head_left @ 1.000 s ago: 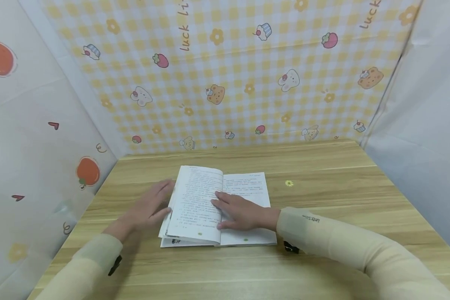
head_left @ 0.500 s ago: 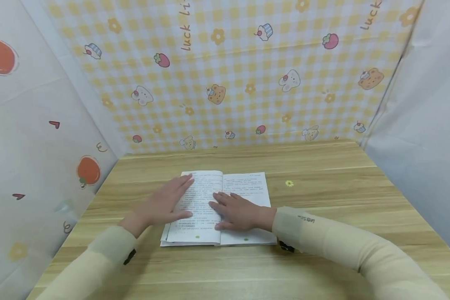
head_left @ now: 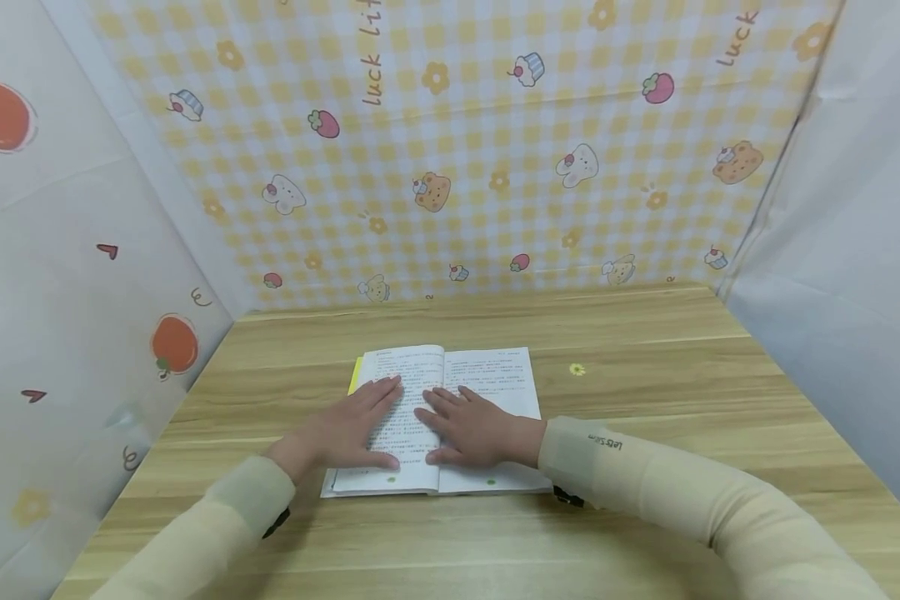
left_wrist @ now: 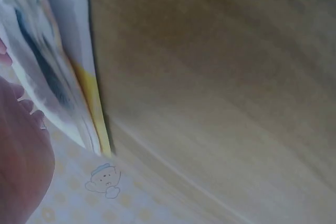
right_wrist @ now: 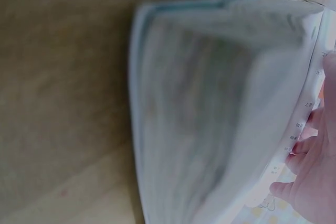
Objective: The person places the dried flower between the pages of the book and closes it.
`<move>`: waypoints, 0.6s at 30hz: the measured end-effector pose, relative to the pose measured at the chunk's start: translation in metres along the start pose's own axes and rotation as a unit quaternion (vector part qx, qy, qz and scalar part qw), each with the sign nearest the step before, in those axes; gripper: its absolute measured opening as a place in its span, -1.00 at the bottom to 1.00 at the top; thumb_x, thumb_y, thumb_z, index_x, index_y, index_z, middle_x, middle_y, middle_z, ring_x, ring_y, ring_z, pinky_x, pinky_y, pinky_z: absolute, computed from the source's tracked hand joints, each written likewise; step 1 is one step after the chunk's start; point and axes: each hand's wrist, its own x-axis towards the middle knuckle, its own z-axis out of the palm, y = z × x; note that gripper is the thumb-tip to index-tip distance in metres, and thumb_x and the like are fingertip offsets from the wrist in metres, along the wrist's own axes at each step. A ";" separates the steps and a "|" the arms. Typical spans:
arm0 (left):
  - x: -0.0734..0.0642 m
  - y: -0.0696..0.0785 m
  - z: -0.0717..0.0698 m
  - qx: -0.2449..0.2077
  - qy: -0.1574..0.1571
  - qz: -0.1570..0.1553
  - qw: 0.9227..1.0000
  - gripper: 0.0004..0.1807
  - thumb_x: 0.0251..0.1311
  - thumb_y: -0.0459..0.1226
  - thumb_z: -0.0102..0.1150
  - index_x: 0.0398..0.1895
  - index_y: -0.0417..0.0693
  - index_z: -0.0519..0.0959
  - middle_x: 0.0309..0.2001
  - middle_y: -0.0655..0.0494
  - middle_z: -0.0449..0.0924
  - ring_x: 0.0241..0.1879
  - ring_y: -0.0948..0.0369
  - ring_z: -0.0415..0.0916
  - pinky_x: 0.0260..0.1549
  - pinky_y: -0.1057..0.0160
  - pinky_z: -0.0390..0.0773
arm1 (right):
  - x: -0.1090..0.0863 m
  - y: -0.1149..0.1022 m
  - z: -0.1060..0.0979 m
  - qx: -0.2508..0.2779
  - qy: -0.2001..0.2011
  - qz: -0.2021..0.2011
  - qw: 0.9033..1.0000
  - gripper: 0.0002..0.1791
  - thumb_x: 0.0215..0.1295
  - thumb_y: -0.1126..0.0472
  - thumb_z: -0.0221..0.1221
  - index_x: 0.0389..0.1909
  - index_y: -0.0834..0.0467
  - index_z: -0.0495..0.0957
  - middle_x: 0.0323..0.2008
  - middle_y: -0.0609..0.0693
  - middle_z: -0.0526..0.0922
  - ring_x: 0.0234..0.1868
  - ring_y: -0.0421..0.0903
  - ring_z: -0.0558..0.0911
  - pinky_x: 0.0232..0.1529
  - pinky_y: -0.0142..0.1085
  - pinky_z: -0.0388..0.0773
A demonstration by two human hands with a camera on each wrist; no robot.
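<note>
An open book (head_left: 487, 371) with printed text lies on the wooden table. My left hand (head_left: 348, 427) rests with fingers extended on its left page, thumb pointing toward the spine. Just right of the spine, my right hand (head_left: 476, 427) lies over the right page, and its fingertips reach across onto the left page. A yellow strip (head_left: 356, 374) shows along the book's upper left edge. The left wrist view catches the page edges (left_wrist: 68, 87) beside part of the left hand (left_wrist: 23, 156). In the right wrist view, the thick page block (right_wrist: 194, 103) rises beside the right hand (right_wrist: 312, 166).
The wooden table (head_left: 645, 375) reaches back to a yellow checked curtain (head_left: 495, 125) with cartoon prints. A small yellow flower mark (head_left: 577, 369) is on the table right of the book. White sheets (head_left: 67, 208) flank both sides.
My left hand has moved right from beside the book onto the left page. The raised left pages have come down flatter, and the yellow strip now shows. My right hand has barely shifted.
</note>
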 end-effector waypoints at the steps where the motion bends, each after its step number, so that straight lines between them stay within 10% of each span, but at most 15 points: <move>1: 0.000 0.001 0.001 0.003 -0.004 0.000 1.000 0.24 0.05 0.49 -0.12 0.54 -0.21 -0.11 0.55 -0.09 -0.25 0.50 -0.04 -0.27 0.41 0.00 -0.09 | 0.000 0.000 0.000 -0.003 0.000 0.000 1.000 -0.14 0.41 -0.40 -0.37 0.55 0.05 -0.05 0.52 0.12 -0.10 0.51 0.03 -0.09 0.42 0.02 0.00; 18: 0.003 0.001 0.015 0.024 0.008 0.010 1.000 0.23 0.08 0.48 -0.14 0.52 -0.27 -0.09 0.53 -0.14 -0.19 0.49 -0.03 -0.20 0.41 0.02 -0.07 | -0.002 0.001 -0.004 0.002 0.006 -0.006 1.000 -0.16 0.43 -0.37 -0.30 0.54 0.08 -0.01 0.52 0.13 -0.07 0.50 0.04 -0.07 0.43 0.03 -0.03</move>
